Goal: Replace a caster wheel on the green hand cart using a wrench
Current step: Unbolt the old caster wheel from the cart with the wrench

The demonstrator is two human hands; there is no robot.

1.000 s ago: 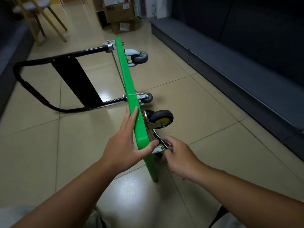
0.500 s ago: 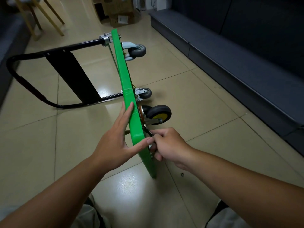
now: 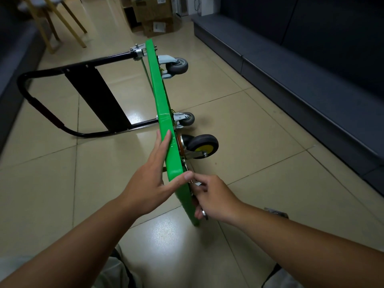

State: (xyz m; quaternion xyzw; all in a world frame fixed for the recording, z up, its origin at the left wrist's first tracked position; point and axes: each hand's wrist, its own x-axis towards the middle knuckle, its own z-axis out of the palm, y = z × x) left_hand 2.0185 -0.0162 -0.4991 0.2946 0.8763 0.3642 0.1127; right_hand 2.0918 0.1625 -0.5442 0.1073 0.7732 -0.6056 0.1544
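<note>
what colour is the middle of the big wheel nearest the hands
Yellow hub inside a dark tyre, clearest in the head view.

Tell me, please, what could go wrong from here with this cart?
The green hand cart balances on one edge, steadied only by the left hand; a hard pull could tip it. The right hand holds the wrench tight against its underside, so a slip may skin knuckles.

Green cart (image 3: 160, 96) edgewise on tiled floor (image 3: 259, 125)
</note>
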